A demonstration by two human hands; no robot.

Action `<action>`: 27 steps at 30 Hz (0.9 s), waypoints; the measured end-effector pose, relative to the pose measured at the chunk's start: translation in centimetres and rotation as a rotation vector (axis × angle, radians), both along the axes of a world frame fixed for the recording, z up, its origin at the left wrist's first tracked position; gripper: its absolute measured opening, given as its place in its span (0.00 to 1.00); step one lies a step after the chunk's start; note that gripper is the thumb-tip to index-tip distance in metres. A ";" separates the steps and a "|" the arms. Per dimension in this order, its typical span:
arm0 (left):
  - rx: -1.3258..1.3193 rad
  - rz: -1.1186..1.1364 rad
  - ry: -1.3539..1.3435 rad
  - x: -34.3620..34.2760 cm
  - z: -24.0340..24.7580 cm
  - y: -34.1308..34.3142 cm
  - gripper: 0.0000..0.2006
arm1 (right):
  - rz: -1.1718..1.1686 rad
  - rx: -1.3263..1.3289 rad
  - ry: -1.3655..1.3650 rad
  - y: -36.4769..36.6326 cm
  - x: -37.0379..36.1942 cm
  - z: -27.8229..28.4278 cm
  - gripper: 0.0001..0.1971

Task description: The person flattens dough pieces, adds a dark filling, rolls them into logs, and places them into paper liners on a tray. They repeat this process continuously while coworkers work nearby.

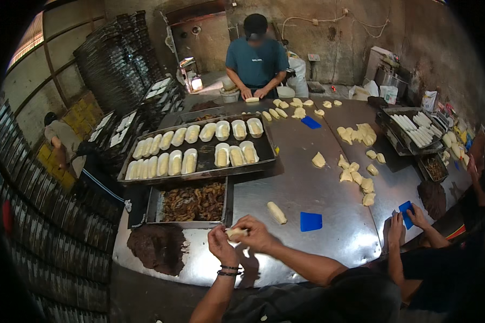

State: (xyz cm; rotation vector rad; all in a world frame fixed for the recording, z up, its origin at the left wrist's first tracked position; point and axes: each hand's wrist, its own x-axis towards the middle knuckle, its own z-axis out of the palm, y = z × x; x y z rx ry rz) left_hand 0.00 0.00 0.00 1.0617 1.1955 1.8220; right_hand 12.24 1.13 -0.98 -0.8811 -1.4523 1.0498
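Over the near edge of the metal table, my left hand (221, 245) and my right hand (257, 234) hold a small piece of pale dough (236, 232) between them. Both hands are closed on it, and their fingers hide part of it. Dark bracelets circle my left wrist. Just beyond my right hand lies a dough roll (276, 213), with a blue scraper (311, 221) flat beside it. Beyond my left hand is a tray of brown, chunky filling (193, 202). A mound of dark brown paste (157, 248) lies on the table to the left of that hand.
A large dark tray (199, 151) holds dough rolls in white paper cases. Dough pieces (358, 177) are scattered mid-table. Across it a person (256, 59) handles dough; at right another person's hands (407, 218) hold a blue scraper. Stacked trays (54, 242) line the left.
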 end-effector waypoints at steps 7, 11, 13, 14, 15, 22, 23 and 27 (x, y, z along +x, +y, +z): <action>0.169 0.146 -0.002 -7.1 3.5 -0.8 0.32 | -0.390 0.197 0.049 -3.2 -12.2 5.1 0.20; -0.124 0.025 0.082 -12.6 2.7 -4.3 0.36 | -0.126 -0.379 0.251 -5.0 -15.6 3.7 0.26; -0.403 -0.036 -0.041 -15.0 1.3 -6.3 0.35 | 0.031 -0.639 0.334 -7.1 -15.7 1.9 0.24; -0.534 -0.023 -0.226 -15.5 0.2 -6.6 0.33 | 0.091 -0.723 0.284 -7.8 -15.1 1.1 0.21; -0.651 -0.059 -0.366 -16.3 -1.1 -7.1 0.33 | 0.175 -0.795 0.304 -8.8 -14.7 0.4 0.20; -0.865 -0.755 -0.807 -17.4 -7.8 -8.7 0.41 | -0.285 -0.246 -0.111 -8.4 -6.7 6.6 0.09; -0.798 -0.777 -0.740 -17.2 -7.9 -8.0 0.43 | -0.700 0.052 -0.360 -9.6 -4.6 7.8 0.12; -0.719 -0.538 -0.487 -14.2 -8.3 -5.2 0.35 | -0.862 0.531 -0.739 -12.1 -3.3 1.9 0.20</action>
